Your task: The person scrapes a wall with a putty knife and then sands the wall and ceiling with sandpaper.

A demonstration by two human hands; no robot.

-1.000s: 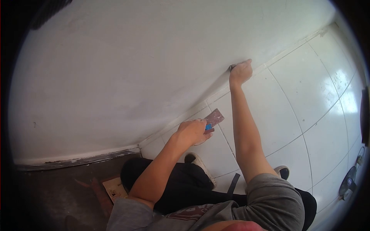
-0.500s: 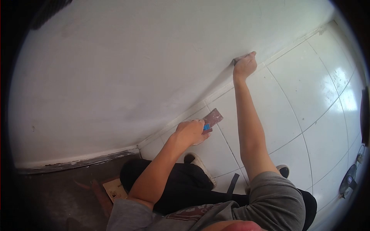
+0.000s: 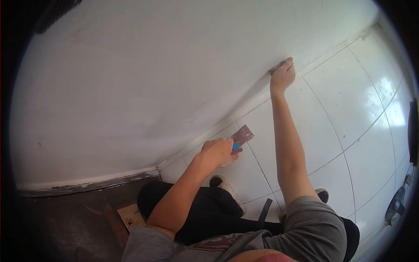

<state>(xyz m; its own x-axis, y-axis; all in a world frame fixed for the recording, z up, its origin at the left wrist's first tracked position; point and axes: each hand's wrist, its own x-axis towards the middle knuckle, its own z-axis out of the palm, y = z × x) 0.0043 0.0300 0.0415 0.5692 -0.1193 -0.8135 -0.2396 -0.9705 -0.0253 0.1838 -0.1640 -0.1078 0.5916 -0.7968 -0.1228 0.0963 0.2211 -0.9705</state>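
Observation:
My right hand [image 3: 283, 79] is closed on a thin, dark flat piece [image 3: 276, 68], its edge against the lower part of the white wall [image 3: 144, 78]. Most of that piece is hidden by the fingers, so its exact kind does not show. Lower and to the left, my left hand [image 3: 218, 152] grips a flat reddish-brown piece [image 3: 243, 135] with white specks and a bright blue part near the fingers. This piece is held above the floor tiles, apart from the wall.
White floor tiles [image 3: 323, 126] meet the wall along a low skirting. At lower left lie a dark floor patch [image 3: 61, 222] and a tan printed board or box [image 3: 130, 215]. A dark round object [image 3: 395, 204] sits at the far right. My shoe [image 3: 228, 190] is beneath the left arm.
My right hand has slid slightly right along the wall with the dark piece. My left hand and its reddish-brown piece have barely shifted.

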